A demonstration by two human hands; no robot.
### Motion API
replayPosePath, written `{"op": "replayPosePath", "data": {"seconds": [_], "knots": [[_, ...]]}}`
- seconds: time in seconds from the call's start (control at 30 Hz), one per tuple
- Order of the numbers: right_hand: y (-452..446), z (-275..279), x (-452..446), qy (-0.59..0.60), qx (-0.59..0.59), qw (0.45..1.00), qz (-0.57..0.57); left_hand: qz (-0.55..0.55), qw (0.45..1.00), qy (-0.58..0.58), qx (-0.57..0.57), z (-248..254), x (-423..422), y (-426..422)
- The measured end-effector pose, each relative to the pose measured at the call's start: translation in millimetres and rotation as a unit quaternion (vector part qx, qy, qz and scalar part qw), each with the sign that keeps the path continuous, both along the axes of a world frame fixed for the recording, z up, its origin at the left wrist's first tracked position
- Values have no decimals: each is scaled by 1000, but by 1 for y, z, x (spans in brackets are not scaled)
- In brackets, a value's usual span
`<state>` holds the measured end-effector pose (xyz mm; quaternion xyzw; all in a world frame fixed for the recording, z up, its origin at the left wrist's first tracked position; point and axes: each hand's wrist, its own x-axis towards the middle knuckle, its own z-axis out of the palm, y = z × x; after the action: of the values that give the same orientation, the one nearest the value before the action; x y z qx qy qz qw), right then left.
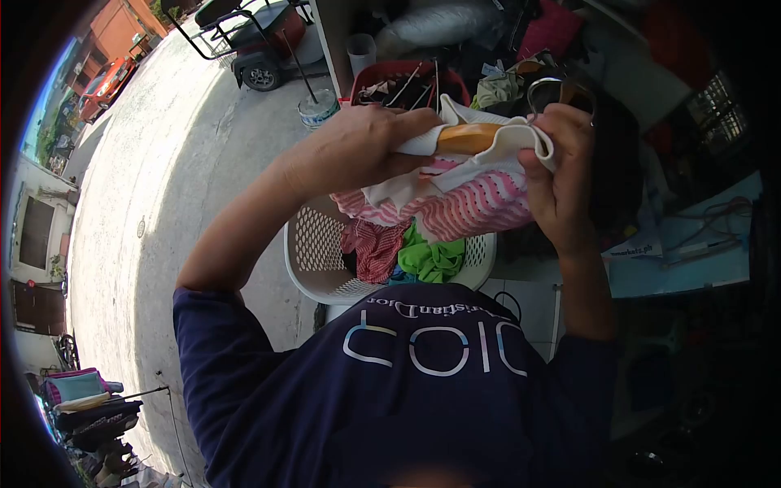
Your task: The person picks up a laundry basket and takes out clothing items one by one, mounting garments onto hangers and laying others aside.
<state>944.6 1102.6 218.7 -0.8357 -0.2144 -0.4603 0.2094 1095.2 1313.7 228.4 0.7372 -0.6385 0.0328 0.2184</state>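
Between my two hands hangs a pink and white patterned garment (488, 199) with a white ribbed band. My left hand (366, 146) grips the band on one side, its fingers closed. On the other side my right hand (561, 163) pinches the band's edge between thumb and fingers. An orange-yellow hanger part (469, 139) shows inside the opening, and a metal hook stands up beside my right hand. Below the garment is a white laundry basket (321, 244) holding a red-and-white cloth (376, 250) and a bright green cloth (431, 259).
Behind the garment stands a red basket (382, 71) with thin sticks or hangers. A bucket (317, 107) is beside it on the concrete. A parked vehicle (260, 49) stands farther back. Clothes (93, 411) hang at the lower left; a blue surface (691, 260) lies right.
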Motion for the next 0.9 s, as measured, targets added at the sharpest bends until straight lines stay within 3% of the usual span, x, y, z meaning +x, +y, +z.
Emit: {"op": "replayPosePath", "data": {"seconds": [0.03, 0.17, 0.23, 0.27, 0.37, 0.4, 0.6, 0.8, 0.87, 0.9], "knots": [[-2, 1, -2, -12, -14, 1000, 6, 14, 999, -28, 8, 1, 12, 1], [-3, 18, -21, -4, -14, 1000, -20, 51, 969, -96, -220, -8, 19, -4], [-8, 21, -25, -25, 3, 1000, 0, -14, 988, -83, -126, -16, 10, -10], [-12, 27, -31, -62, -39, 996, -46, 7, 997, -76, -19, -11, 11, -7], [-37, 30, -55, -102, 11, 990, -99, 61, 981, -4, -182, -3, 26, -12], [-53, 22, -70, -68, 31, 984, -163, 82, 963, -63, -249, -7, 28, -17], [-95, -49, -120, 144, 288, 924, -204, -38, 983, -77, -162, 22, -3, -31], [-135, -88, -191, -53, 474, 846, -237, -94, 972, 61, -209, 57, -16, -103], [-150, -99, -212, -157, 553, 774, -266, -104, 956, 23, -272, 57, -10, -150], [-154, -104, -221, -205, 589, 729, -281, -127, 952, 61, -272, 67, -11, -172]]}}
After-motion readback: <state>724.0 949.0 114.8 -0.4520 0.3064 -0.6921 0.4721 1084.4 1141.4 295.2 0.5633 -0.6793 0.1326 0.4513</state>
